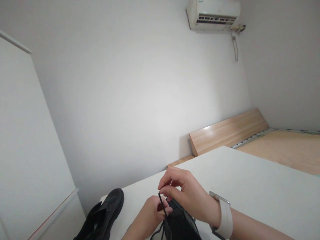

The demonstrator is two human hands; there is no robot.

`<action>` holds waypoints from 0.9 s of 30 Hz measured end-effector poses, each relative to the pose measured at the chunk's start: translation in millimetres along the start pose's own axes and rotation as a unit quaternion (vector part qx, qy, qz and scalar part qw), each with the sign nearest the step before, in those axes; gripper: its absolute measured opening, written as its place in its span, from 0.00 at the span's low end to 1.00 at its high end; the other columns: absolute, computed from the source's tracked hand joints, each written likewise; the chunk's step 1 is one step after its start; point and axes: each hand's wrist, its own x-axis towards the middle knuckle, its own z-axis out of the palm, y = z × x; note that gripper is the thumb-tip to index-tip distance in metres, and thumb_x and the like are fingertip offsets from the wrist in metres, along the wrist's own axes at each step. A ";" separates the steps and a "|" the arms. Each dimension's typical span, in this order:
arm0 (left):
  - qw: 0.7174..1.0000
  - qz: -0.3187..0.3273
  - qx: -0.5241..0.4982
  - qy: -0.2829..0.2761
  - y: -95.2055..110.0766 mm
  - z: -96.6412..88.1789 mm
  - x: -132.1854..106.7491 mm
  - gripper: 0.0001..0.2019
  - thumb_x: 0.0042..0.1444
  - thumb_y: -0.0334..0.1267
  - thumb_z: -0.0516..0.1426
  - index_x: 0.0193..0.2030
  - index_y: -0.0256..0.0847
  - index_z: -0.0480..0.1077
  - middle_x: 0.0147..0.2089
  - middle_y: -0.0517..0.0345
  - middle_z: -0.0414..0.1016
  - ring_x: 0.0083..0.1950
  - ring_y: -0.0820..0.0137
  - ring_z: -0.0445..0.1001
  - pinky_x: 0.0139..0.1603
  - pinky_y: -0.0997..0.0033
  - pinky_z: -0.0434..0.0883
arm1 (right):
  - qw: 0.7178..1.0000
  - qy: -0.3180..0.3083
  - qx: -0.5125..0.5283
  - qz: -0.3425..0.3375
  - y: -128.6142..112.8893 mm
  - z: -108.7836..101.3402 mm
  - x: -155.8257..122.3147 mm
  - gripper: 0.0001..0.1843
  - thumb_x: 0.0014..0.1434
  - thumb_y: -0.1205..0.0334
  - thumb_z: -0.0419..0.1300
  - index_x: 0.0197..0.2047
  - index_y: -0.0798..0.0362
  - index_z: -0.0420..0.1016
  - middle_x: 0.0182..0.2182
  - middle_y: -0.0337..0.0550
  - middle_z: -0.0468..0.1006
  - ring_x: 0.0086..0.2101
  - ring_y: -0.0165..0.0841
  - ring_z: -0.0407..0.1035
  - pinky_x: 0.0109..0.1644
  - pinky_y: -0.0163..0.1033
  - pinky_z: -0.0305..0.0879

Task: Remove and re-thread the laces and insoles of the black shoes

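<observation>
A black shoe (183,221) lies on the white table (250,186), partly hidden behind my hands and cut off by the lower picture edge. My right hand (178,186) pinches a black shoelace (162,204) between thumb and fingertips, above the shoe. Lower and to the left, my left hand (155,208) has its fingers curled close to the same lace, by the shoe's near side; its fingertips are partly hidden. More black lace hangs in loops below it. Another black shoe (107,213) rests at the table's left edge, apart from both hands.
To the left stands a white cabinet (30,133). Behind the table, a wooden headboard (230,131) leans by the wall, with a bed (282,146) at the right. An air conditioner (215,15) hangs high on the wall. My right wrist wears a watch (222,213).
</observation>
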 end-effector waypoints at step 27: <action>0.979 -0.005 -0.203 0.037 6.6 -3.0 3.9 0.21 0.43 0.49 0.64 0.39 0.40 0.66 0.32 0.53 0.79 0.25 0.72 0.67 0.24 0.74 0.62 | 0.929 0.206 -0.121 -0.284 -92.6 -13.7 9.4 0.05 0.65 0.69 0.58 0.38 0.51 0.73 0.33 0.37 0.70 0.29 0.26 0.68 0.25 0.31 0.65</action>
